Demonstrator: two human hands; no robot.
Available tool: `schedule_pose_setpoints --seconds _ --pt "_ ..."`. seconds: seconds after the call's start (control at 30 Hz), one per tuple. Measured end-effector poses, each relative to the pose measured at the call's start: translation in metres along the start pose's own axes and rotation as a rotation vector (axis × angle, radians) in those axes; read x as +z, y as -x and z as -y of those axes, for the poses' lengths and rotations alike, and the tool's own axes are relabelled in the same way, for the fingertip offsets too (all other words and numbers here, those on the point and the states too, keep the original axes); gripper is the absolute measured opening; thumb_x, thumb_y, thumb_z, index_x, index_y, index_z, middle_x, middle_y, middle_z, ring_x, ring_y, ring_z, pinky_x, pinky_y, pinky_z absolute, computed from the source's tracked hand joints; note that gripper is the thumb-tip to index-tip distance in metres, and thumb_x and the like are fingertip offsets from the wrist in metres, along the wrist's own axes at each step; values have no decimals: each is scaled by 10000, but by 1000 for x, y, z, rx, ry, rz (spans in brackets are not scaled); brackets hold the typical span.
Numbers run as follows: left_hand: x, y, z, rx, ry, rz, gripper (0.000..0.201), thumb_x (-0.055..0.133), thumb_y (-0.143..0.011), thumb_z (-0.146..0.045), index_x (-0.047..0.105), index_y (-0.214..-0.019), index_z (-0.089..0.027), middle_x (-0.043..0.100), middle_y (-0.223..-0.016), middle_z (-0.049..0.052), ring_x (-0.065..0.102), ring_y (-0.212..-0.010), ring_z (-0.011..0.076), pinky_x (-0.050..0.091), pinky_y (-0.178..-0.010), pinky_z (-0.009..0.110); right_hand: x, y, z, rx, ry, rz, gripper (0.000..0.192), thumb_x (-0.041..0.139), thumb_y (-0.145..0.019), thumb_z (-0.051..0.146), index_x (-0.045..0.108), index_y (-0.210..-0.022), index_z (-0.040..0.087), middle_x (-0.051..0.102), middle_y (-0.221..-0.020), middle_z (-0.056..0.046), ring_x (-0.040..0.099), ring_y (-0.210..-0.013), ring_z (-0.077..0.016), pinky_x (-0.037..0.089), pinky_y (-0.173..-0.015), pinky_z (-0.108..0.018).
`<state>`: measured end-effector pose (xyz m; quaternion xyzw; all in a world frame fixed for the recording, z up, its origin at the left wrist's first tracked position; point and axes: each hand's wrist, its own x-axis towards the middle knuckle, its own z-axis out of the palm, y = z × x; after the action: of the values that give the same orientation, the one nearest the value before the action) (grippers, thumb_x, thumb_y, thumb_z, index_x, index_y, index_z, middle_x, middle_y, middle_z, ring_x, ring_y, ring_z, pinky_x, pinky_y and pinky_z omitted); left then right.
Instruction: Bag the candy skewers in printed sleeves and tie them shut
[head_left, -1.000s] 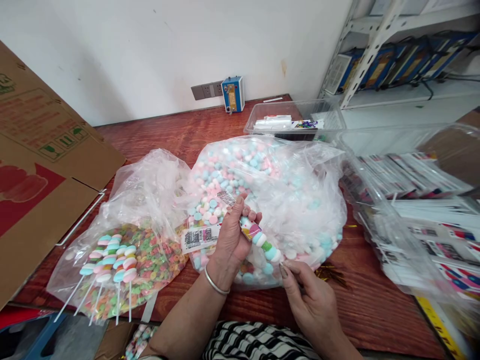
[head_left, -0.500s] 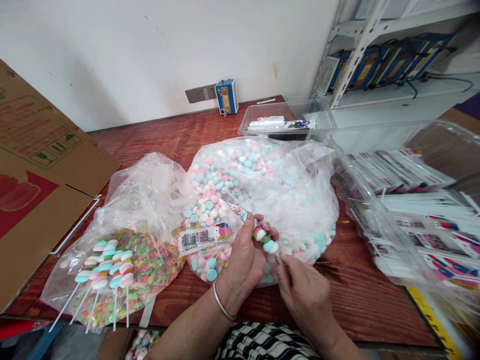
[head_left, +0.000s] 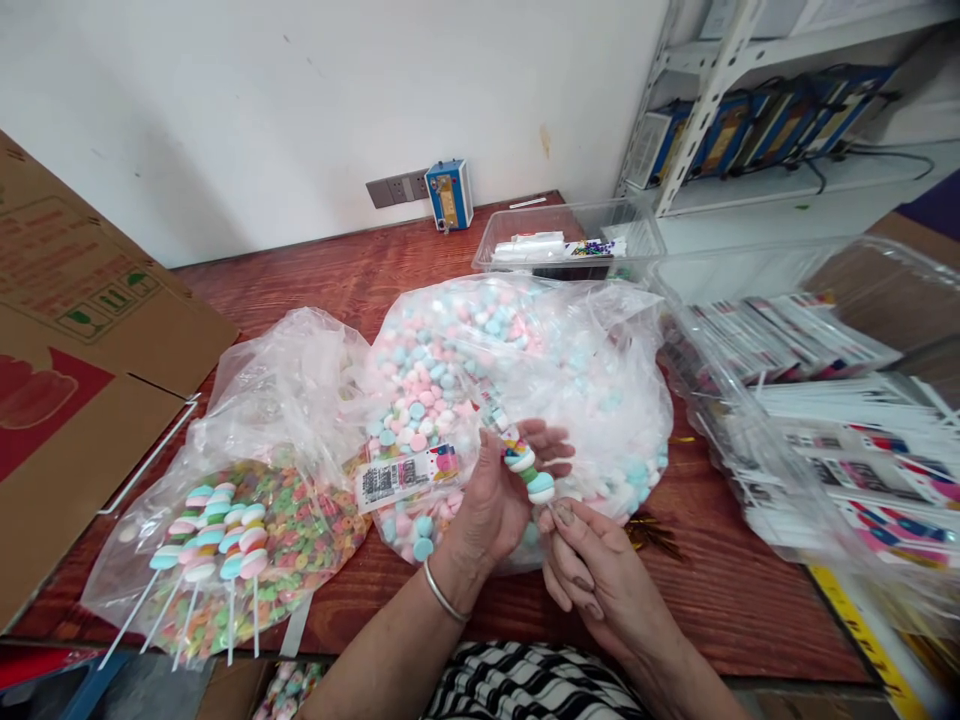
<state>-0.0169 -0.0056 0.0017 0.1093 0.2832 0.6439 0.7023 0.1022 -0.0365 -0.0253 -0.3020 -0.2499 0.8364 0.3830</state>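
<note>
My left hand grips a clear printed wrapper sleeve with a candy skewer of stacked pastel discs going into it. My right hand pinches the skewer's stick just below the lowest disc. Both hands hover over the near edge of a big clear bag of pink, blue and white candy discs. A labelled packet lies on that bag beside my left hand.
A second clear bag of multicoloured ring candies lies at the left, with several finished skewers on it. Cardboard box far left. Clear bins of printed sleeves at the right, another bin behind. Wooden table.
The hands have drawn closer together and the skewer has slid further into the sleeve, turning more upright. My right hand has moved up to the stick's base.
</note>
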Motion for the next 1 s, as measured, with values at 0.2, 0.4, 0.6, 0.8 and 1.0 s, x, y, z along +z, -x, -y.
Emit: schedule_pose_setpoints --seconds 0.2,0.4,0.6,0.8,1.0 --pt "-7 -13 -24 120 111 -27 263 762 -754 -241 673 -996 -189 668 -880 5 655 -781 125 522 -850 299 -8 1 -6 42 36 17 309 615 -894 463 620 -818 164 223 -403 157 114 -316 -22 290 -341 -163" --pt "2 -19 -23 79 228 -259 227 654 -862 -330 596 -728 -156 592 -697 -17 624 -625 91 561 -802 294 -17 4 -5 -313 697 -98 268 560 -923 415 631 -832 173 483 -552 51 443 -477 -90 369 -467 -200" --pt "9 -16 -26 -36 309 -347 318 549 -924 -347 562 -687 -136 602 -673 11 639 -615 114 566 -850 397 -24 9 4 -771 1298 -144 140 512 -931 208 647 -904 188 687 -729 6 642 -602 -123 447 -575 -198" --pt "12 -4 -22 78 140 -178 241 696 -820 -372 614 -832 -146 585 -661 -30 610 -610 102 523 -929 421 -19 9 5 -775 1348 -212 170 495 -950 229 647 -891 180 666 -663 19 613 -519 -112 443 -512 -187" --pt "11 -5 -20 47 113 -252 140 686 -836 -235 631 -896 -121 613 -654 -15 655 -651 122 507 -955 414 -16 10 6 -961 1400 -249 98 531 -936 191 625 -951 166 702 -730 -8 660 -581 -117 461 -555 -188"
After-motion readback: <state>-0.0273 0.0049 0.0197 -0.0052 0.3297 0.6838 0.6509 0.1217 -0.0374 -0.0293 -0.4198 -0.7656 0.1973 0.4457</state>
